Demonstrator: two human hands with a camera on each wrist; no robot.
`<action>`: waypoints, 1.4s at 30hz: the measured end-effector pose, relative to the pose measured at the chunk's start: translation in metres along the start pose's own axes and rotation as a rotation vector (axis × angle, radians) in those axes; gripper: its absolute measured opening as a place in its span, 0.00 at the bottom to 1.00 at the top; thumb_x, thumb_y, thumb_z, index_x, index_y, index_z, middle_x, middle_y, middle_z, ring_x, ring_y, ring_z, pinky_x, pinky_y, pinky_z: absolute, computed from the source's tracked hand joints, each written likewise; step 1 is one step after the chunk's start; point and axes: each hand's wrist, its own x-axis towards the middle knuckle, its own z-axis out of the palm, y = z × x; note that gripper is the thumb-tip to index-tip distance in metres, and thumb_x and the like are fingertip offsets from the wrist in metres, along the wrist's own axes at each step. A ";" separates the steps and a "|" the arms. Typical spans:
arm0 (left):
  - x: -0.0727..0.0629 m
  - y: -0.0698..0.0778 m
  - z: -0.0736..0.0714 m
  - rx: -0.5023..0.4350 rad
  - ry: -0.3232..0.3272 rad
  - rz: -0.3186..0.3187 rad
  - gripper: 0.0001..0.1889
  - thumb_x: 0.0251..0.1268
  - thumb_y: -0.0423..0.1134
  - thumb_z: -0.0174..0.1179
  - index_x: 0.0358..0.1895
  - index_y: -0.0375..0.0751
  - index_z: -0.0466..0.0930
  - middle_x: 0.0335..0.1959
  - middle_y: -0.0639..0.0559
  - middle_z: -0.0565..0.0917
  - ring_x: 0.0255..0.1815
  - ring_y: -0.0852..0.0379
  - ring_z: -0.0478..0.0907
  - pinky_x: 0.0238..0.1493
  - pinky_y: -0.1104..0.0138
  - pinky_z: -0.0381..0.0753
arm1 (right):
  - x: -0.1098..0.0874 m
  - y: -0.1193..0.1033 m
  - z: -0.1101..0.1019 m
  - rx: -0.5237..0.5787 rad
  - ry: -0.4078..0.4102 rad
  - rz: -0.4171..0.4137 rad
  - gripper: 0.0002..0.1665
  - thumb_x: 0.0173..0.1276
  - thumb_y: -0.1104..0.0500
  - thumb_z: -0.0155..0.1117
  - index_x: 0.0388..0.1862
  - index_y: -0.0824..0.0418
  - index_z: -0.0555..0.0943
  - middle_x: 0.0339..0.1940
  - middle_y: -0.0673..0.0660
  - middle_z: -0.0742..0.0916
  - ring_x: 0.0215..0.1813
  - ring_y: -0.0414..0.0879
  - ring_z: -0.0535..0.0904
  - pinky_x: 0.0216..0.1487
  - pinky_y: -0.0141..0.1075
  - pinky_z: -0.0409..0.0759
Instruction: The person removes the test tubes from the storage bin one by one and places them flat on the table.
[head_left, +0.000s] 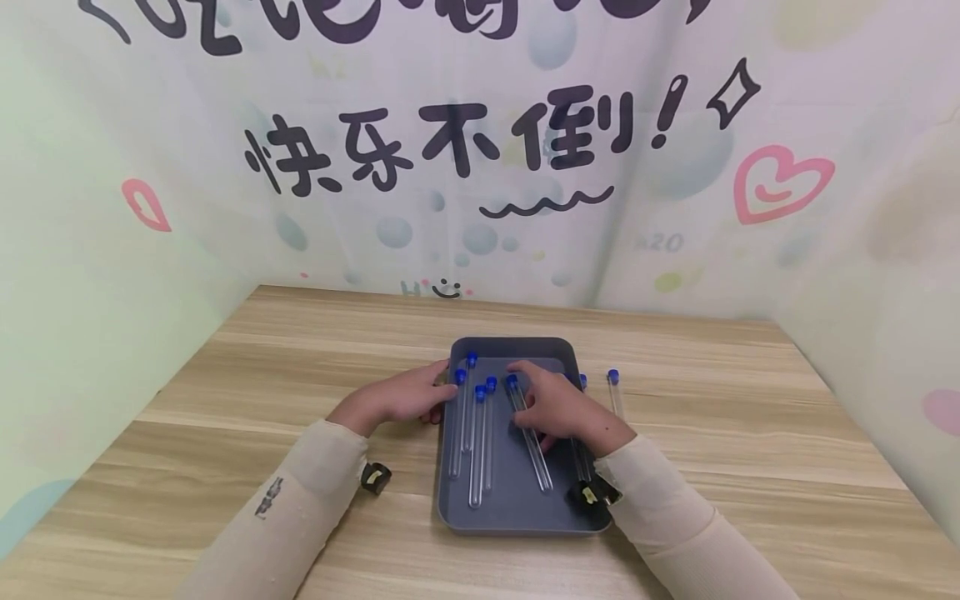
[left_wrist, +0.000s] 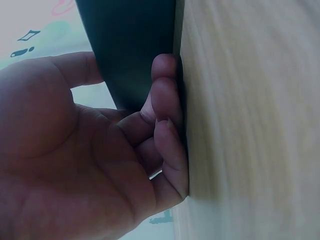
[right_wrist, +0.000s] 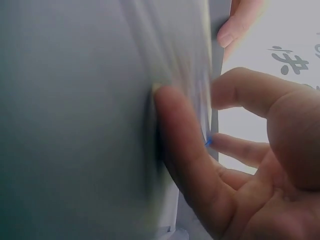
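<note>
My left hand (head_left: 408, 393) is at the left wall of a grey tray (head_left: 525, 523). Its thumb lies over the rim, while the other fingers curl against the outer wall, low by the tabletop in the left wrist view. Inside the tray my right hand (head_left: 558, 406) reaches over a clear test tube (head_left: 536, 458) with a blue cap. Thumb and index finger are spread apart near that tube's upper part; a firm grip does not show. Several more blue-capped test tubes (head_left: 476, 467) lie along the tray's left side. The right wrist view is blurred around the tubes.
Outside the tray on the right, a blue-capped tube (head_left: 614, 387) is partly hidden by the right arm. Another blue cap (head_left: 582, 381) shows at the tray's right edge behind the hand. Wooden tabletop (head_left: 300, 400) surrounds the tray, with a printed backdrop (head_left: 450, 242) behind.
</note>
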 end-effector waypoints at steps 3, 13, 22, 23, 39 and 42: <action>0.001 0.001 0.000 -0.004 -0.002 0.006 0.31 0.80 0.45 0.43 0.81 0.49 0.48 0.26 0.45 0.80 0.25 0.53 0.76 0.33 0.62 0.77 | -0.001 -0.001 -0.002 0.005 0.014 -0.019 0.47 0.62 0.66 0.69 0.78 0.55 0.60 0.26 0.57 0.81 0.16 0.47 0.81 0.18 0.40 0.82; 0.000 0.005 0.000 -0.015 -0.008 0.007 0.31 0.80 0.44 0.43 0.81 0.47 0.50 0.27 0.45 0.80 0.26 0.53 0.76 0.33 0.63 0.77 | -0.009 -0.014 -0.013 0.030 0.065 -0.072 0.47 0.63 0.66 0.68 0.78 0.54 0.59 0.30 0.57 0.82 0.16 0.47 0.82 0.19 0.41 0.83; 0.000 0.006 0.001 -0.008 -0.009 0.009 0.30 0.80 0.45 0.44 0.80 0.47 0.50 0.26 0.45 0.80 0.25 0.53 0.75 0.33 0.63 0.77 | -0.015 -0.019 -0.018 0.009 0.087 -0.078 0.44 0.66 0.64 0.66 0.78 0.53 0.59 0.35 0.57 0.83 0.15 0.47 0.81 0.20 0.39 0.81; 0.000 0.006 0.001 -0.008 -0.009 0.011 0.30 0.80 0.44 0.44 0.80 0.46 0.50 0.26 0.45 0.80 0.24 0.53 0.75 0.33 0.63 0.77 | -0.015 -0.020 -0.019 0.008 0.087 -0.079 0.44 0.67 0.64 0.66 0.78 0.53 0.59 0.35 0.57 0.83 0.15 0.48 0.81 0.20 0.39 0.81; -0.002 0.003 0.002 -0.001 0.002 0.007 0.32 0.79 0.45 0.44 0.81 0.48 0.49 0.25 0.45 0.80 0.25 0.53 0.76 0.34 0.62 0.77 | -0.019 -0.020 -0.031 0.039 0.103 -0.087 0.42 0.69 0.64 0.63 0.78 0.52 0.59 0.42 0.61 0.81 0.16 0.50 0.81 0.25 0.48 0.84; -0.002 0.003 0.002 0.005 0.004 0.002 0.32 0.79 0.46 0.44 0.81 0.48 0.48 0.26 0.45 0.81 0.25 0.52 0.76 0.34 0.62 0.78 | -0.020 -0.019 -0.035 0.056 0.103 -0.079 0.41 0.68 0.64 0.63 0.78 0.52 0.60 0.43 0.62 0.81 0.17 0.50 0.81 0.25 0.48 0.84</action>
